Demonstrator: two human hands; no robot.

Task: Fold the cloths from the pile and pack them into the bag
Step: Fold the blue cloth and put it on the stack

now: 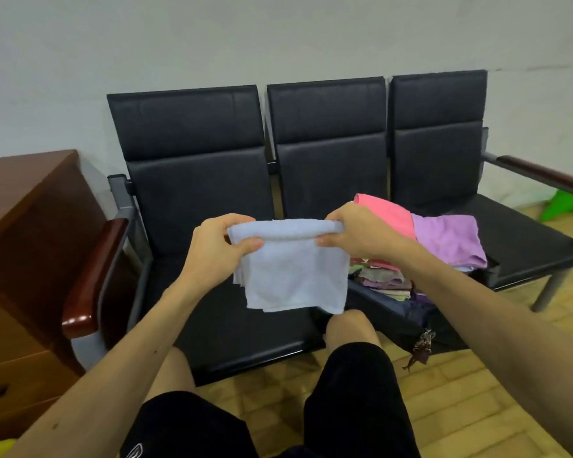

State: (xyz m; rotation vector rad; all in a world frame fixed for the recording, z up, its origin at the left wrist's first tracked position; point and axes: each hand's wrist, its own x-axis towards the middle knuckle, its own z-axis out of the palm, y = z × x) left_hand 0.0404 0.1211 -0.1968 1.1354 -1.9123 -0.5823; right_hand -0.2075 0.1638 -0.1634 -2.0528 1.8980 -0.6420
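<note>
**Two hands hold one pale cloth in the air — the fold is nearly done**

Three black seats in one row (328, 166) fill the middle of the view, against a grey wall. At about 9 o'clock stands a brown wooden cabinet (24, 259).

On the middle and right seats, at about 3 o'clock from the hands, lies the dark bag (394, 312), open, with a stack of folded cloths (382, 279) inside it. On top of that stack, toward 2 o'clock, lie a pink cloth (386, 211) and a purple cloth (447, 238), spread loosely — whether they are the pile or already packed I cannot tell.

The pale blue cloth (295, 276) hangs in the air over the left seat, touching nothing but the hands. It shows several layers at its left edge, so it is already folded at least once. The left hand (217, 246) pinches its upper left corner between thumb and fingers; the right hand (351, 229) grips the upper right corner, fingers curled round the top edge.

I judge the step in hand to be the folding of this cloth, near its end. The next move probably calls for one more fold, bringing the two corners together, or for carrying the cloth toward 3 o'clock and laying it flat on the stack. The layers should be kept aligned, because a loose grip may let them slide open.
</note>
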